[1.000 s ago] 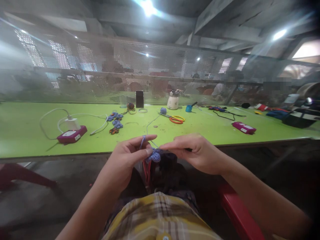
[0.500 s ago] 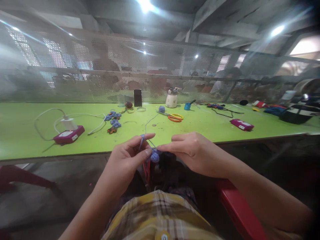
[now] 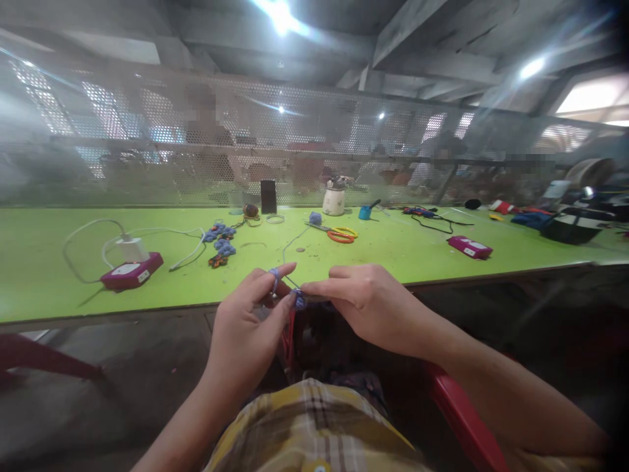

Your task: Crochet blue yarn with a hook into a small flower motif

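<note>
The left hand [image 3: 250, 321] pinches a small blue yarn piece [image 3: 300, 301] between thumb and fingers, with a yarn loop [image 3: 274, 280] wound round its raised index finger. The right hand [image 3: 368, 301] has its index finger stretched to the piece's near edge, just beside the left thumb tip; whether it is closed on the piece or on a slim tool I cannot tell. Over the last second the two hands have drawn closer together, and the rounded lobe that hung below the left thumb now shows less, as if turned or tucked in; I judge that the yarn is being worked close to the pinch. From the fingers a thin strand [image 3: 285, 252] runs forward over the green table [image 3: 260, 255] to a ball of blue yarn [image 3: 315, 218], so the piece looks uncut. Beyond the fingertips, slightly right of the strand, lie scissors [image 3: 335, 231] with orange and yellow handles, out of use. Ahead and to the left of the left hand are knotted blue flowers [image 3: 225, 247]; farther left sits a purple socket box [image 3: 132, 273], and a second purple box [image 3: 470, 247] lies well out beyond the right hand.
</note>
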`<control>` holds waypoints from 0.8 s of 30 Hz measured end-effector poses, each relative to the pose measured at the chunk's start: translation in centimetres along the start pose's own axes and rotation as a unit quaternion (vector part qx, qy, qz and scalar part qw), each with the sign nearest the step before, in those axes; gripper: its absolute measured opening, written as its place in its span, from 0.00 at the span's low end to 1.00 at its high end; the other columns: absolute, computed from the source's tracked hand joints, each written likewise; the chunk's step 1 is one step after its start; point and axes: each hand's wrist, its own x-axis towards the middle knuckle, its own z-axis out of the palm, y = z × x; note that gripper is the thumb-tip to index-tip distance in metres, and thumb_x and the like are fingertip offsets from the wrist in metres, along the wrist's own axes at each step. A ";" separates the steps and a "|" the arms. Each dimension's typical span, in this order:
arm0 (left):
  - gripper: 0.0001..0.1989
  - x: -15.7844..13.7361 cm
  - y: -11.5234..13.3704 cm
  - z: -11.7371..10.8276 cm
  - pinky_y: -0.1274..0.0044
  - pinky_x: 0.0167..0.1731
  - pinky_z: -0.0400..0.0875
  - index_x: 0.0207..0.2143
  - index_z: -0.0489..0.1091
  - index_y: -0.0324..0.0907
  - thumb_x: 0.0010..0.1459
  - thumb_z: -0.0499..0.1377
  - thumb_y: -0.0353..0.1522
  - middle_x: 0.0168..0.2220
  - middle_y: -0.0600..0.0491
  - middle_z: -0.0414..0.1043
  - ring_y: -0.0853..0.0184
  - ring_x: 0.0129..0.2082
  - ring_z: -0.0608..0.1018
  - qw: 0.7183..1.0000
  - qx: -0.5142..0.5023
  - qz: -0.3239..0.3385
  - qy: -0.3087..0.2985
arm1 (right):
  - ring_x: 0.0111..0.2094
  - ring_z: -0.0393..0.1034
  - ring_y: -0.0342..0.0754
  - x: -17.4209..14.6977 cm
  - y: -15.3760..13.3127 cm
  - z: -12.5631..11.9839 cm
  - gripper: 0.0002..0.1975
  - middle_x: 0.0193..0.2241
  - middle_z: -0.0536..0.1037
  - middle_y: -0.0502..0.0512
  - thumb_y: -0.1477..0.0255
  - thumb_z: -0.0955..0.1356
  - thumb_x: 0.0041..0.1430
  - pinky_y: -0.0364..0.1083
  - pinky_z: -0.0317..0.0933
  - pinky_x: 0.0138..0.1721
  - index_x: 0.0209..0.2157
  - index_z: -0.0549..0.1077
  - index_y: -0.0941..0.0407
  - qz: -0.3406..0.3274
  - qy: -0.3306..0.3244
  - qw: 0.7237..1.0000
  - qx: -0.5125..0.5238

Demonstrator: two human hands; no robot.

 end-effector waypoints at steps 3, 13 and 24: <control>0.13 0.1 -0.1 0.0 0.75 0.36 0.67 0.43 0.79 0.45 0.54 0.65 0.33 0.33 0.52 0.75 0.63 0.34 0.75 0.998 -0.044 -0.033 0.004 | 0.27 0.67 0.44 0.1 0.1 0.1 0.19 0.26 0.76 0.54 0.83 0.63 0.61 0.42 0.54 0.29 0.48 0.79 0.55 0.009 0.009 1.000 0.021; 0.17 1.4 0.3 -0.3 0.81 0.33 0.67 0.39 0.82 0.44 0.44 0.71 0.28 0.27 0.56 0.75 0.72 0.28 0.74 0.929 -0.306 -0.206 -0.011 | 0.21 0.57 0.42 -0.1 -0.2 -0.1 0.21 0.22 0.69 0.51 0.83 0.62 0.59 0.43 0.45 0.24 0.47 0.79 0.54 -0.019 0.023 0.998 -0.049; 0.16 0.4 0.3 0.4 0.82 0.37 0.69 0.43 0.80 0.46 0.49 0.69 0.28 0.29 0.56 0.75 0.73 0.30 0.76 0.912 -0.351 -0.209 -0.027 | 0.24 0.61 0.43 -1.8 0.7 0.9 0.22 0.26 0.69 0.53 0.84 0.60 0.63 0.43 0.53 0.26 0.53 0.75 0.59 -0.035 0.078 0.996 -0.003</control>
